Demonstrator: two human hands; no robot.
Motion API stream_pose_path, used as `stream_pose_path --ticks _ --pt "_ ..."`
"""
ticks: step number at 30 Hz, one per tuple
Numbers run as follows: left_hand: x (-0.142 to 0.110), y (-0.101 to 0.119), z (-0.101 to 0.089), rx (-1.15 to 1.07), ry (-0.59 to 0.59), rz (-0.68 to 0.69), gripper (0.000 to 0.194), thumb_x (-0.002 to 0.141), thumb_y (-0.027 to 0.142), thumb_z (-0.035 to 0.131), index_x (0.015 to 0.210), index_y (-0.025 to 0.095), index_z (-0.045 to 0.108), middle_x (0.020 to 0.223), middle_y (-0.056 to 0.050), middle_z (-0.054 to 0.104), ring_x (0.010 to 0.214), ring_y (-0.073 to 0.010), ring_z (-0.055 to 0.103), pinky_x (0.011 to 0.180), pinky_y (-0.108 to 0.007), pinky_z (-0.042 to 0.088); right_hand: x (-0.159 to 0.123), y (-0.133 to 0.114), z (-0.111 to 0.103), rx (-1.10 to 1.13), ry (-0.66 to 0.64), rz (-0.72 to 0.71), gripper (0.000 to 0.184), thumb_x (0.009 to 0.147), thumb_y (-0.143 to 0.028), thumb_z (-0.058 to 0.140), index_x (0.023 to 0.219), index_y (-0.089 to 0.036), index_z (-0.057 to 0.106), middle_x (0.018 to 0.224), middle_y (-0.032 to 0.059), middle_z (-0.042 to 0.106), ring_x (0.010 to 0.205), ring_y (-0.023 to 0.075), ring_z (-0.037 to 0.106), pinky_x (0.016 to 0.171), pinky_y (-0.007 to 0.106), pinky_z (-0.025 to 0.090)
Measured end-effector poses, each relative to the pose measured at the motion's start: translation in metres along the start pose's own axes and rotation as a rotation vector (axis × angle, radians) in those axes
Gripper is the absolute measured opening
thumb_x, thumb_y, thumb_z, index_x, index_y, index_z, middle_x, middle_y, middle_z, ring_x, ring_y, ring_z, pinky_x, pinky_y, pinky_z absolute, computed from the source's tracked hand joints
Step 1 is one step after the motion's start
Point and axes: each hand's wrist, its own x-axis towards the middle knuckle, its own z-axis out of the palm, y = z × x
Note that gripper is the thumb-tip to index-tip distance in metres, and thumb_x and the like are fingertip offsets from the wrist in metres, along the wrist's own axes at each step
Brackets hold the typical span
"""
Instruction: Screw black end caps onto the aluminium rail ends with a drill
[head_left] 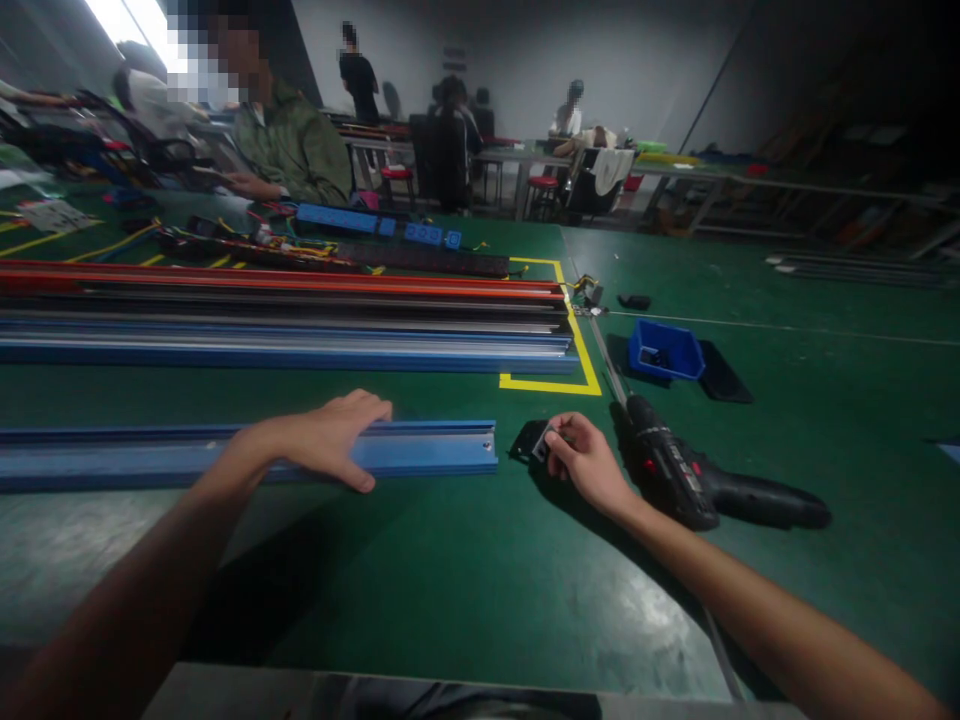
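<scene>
A long blue metal channel [431, 455] lies across the green table with its open side up and its cut end pointing right. My left hand [324, 440] spans it near that end, fingers over the far edge and thumb by the near edge. Just beyond the cut end, my right hand [589, 462] pinches a small black end cap [529, 441] between thumb and fingers. A narrow gap separates the cap from the channel. Right of that hand, a black cordless drill [679, 475] rests on its side.
Behind lie several blue, black and red rails [420, 358] within yellow tape [589, 375]. A blue bin [666, 350] with dark parts stands at right, beside a black flat piece [724, 372]. Wiring and a blue strip [345, 220] lie farther back. A person in a green jacket [296, 145] sits opposite.
</scene>
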Motion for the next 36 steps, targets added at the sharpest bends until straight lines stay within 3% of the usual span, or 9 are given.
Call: stream_pose_path --ticks 5,8,11,16,20,26,29,32,36 --pt "0.000 0.005 -0.002 -0.004 -0.006 -0.002 0.074 0.063 0.067 0.077 0.117 0.021 0.054 0.119 -0.008 0.053 0.109 -0.0273 0.052 0.093 -0.035 0.046 -0.004 -0.007 -0.005 -0.312 0.072 -0.035 0.031 0.092 -0.048 0.060 0.108 -0.021 0.056 0.091 0.0033 0.068 0.050 0.0131 0.058 0.045 0.026 0.042" --pt "0.000 0.004 -0.001 -0.004 0.014 0.018 0.073 0.063 0.065 0.078 0.116 0.020 0.055 0.118 -0.008 0.053 0.110 -0.0272 0.051 0.095 -0.035 0.046 -0.002 -0.014 -0.006 -0.469 0.048 -0.065 0.042 0.085 -0.048 0.070 0.114 -0.019 0.060 0.082 0.0035 0.069 0.065 0.0191 0.065 0.058 0.029 0.048" --pt "-0.001 -0.001 0.000 -0.015 0.040 0.065 0.076 0.064 0.068 0.077 0.120 0.021 0.055 0.123 -0.009 0.054 0.114 -0.0281 0.050 0.100 -0.037 0.044 0.004 -0.016 -0.008 -0.525 -0.019 -0.024 0.037 0.082 -0.041 0.072 0.109 -0.018 0.064 0.076 0.0029 0.070 0.059 0.0174 0.063 0.055 0.028 0.047" --pt "0.001 0.010 -0.002 -0.065 0.081 0.165 0.086 0.068 0.071 0.076 0.136 0.026 0.050 0.145 -0.011 0.046 0.135 -0.0332 0.042 0.112 -0.043 0.038 0.013 -0.012 -0.009 -0.214 -0.056 0.196 0.017 0.075 -0.024 0.067 0.090 -0.019 0.063 0.048 -0.0046 0.060 0.031 0.0116 0.046 0.033 0.021 0.031" --pt "0.019 0.058 0.004 -0.057 0.227 0.187 0.096 0.074 0.073 0.071 0.151 0.025 0.038 0.154 -0.014 0.042 0.139 -0.0350 0.041 0.116 -0.047 0.036 0.015 -0.011 -0.004 0.145 -0.045 0.239 0.013 0.070 -0.025 0.067 0.076 -0.021 0.056 0.043 -0.0053 0.056 0.032 0.0106 0.045 0.031 0.018 0.030" --pt "0.060 0.122 0.027 0.137 0.369 0.173 0.094 0.084 0.074 0.058 0.153 0.015 0.036 0.146 -0.018 0.051 0.128 -0.0360 0.051 0.107 -0.051 0.041 0.014 -0.015 -0.003 0.345 0.053 0.222 0.019 0.069 -0.032 0.065 0.074 -0.023 0.049 0.049 -0.0074 0.052 0.035 0.0092 0.044 0.030 0.017 0.024" --pt "0.071 0.127 0.033 0.173 0.386 0.155 0.074 0.086 0.066 0.061 0.136 0.013 0.052 0.131 -0.018 0.059 0.117 -0.0343 0.055 0.097 -0.048 0.046 0.015 -0.014 -0.004 0.412 0.066 0.210 0.022 0.072 -0.036 0.066 0.073 -0.023 0.048 0.050 -0.0072 0.050 0.036 0.0089 0.043 0.031 0.018 0.024" --pt "0.074 0.123 0.032 0.143 0.386 0.170 0.067 0.084 0.065 0.064 0.127 0.013 0.056 0.121 -0.016 0.060 0.110 -0.0322 0.056 0.093 -0.046 0.047 0.016 -0.012 -0.002 0.456 0.068 0.188 0.027 0.075 -0.040 0.068 0.073 -0.022 0.047 0.053 -0.0058 0.052 0.038 0.0090 0.045 0.033 0.019 0.026" --pt "0.075 0.116 0.023 0.054 0.330 0.221 0.060 0.079 0.062 0.071 0.117 0.018 0.056 0.117 -0.011 0.060 0.107 -0.0291 0.056 0.093 -0.042 0.046 0.010 -0.015 0.007 0.481 0.062 0.130 0.034 0.076 -0.040 0.078 0.076 -0.022 0.049 0.057 -0.0049 0.058 0.051 0.0124 0.060 0.044 0.019 0.042"
